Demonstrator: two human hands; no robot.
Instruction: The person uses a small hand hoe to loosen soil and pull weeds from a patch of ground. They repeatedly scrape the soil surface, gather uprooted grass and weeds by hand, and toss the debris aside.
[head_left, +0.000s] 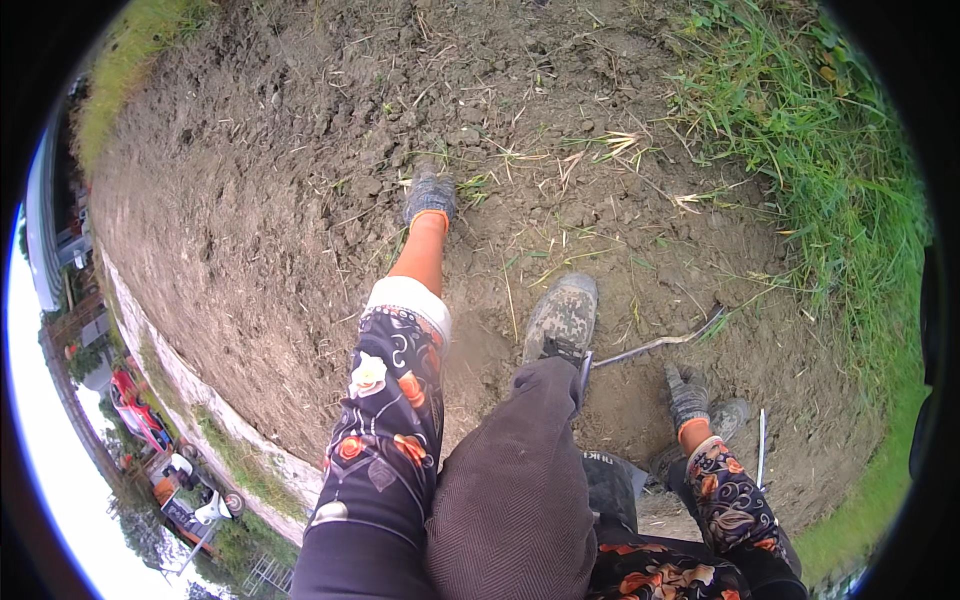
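My left hand (430, 196), in a grey knit glove with an orange cuff, reaches down to the loose soil. Small green grass tufts (474, 189) lie beside its fingers. Its fingertips are hard to make out, so whether it grips anything is unclear. My right hand (688, 400), gloved the same way, hangs near my right shoe (727, 417) with fingers apart and nothing visible in it. Just above that hand, a thin metal tool (652, 346) with a bent end lies on the dirt. It runs towards my left shoe (562, 319), which has a camouflage pattern.
Dense green grass (847, 172) borders the soil at right. Cut stalks (621, 142) lie scattered ahead. A pale thin rod (762, 446) is at lower right. A dark item with lettering (611, 487) sits beside my knee. Beyond a pale strip at left stand a red car (139, 409) and a three-wheeled vehicle (195, 499).
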